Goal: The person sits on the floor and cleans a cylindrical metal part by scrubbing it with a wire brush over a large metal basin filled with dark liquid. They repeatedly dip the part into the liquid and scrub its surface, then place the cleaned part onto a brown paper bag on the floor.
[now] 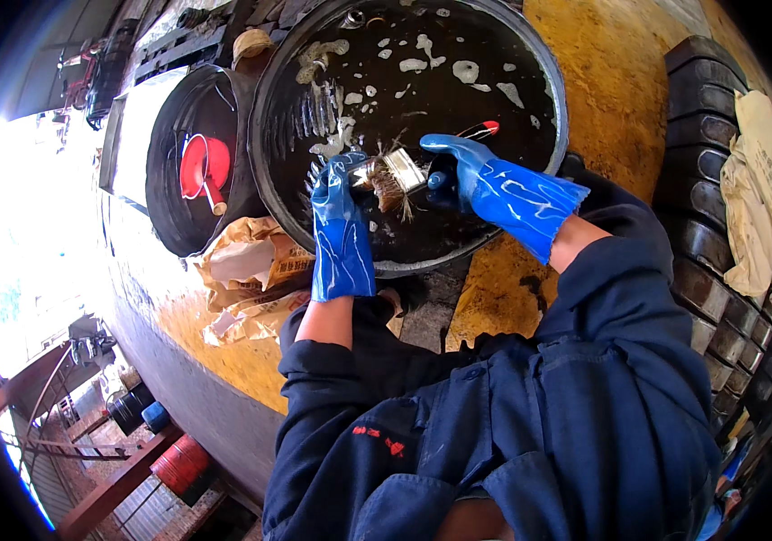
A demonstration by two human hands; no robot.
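Dark jacket (584, 397): red chest marking (395, 446), too small to read. Round tub (558, 108): top rim cut off, depth hidden under dark liquid (440, 99). Crumpled brown paper sack (242, 257) by tub: printed lettering (291, 267), broken by folds. Right gloved hand (469, 165): closed round brush (402, 169), handle mostly hidden. Left gloved hand (335, 189): fingers bent beside bristles (386, 187); cannot tell whether pinching. Brush: between hands, above liquid.

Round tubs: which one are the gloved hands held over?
The larger tub, holding dark liquid; the smaller tub to its left holds a red scoop instead.
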